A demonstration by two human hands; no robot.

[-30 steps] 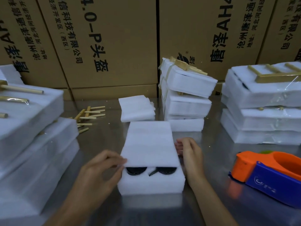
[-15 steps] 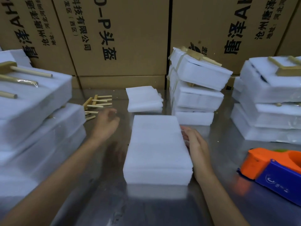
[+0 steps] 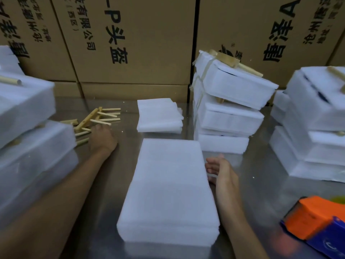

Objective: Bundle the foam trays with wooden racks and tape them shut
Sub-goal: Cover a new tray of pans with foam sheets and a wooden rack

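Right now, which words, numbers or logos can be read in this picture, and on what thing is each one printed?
"-P头盔", large black print running sideways: middle cardboard box.
"有限公司" with "(西区)" beside it, smaller: the same box.
"唐泽A", large, cut off by the frame: right cardboard box.
Small line of characters at the right box's upper right edge: too blurred to read.
Large characters on the far-left box: cut off, unreadable.
White circular logo: blue part of the tape dispenser; no readable words.

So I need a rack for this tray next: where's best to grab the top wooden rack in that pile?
Probably pinch the flat base bar of the top wooden rack, coming from the near side where the left hand is. Its pegs point right and tangle with others.
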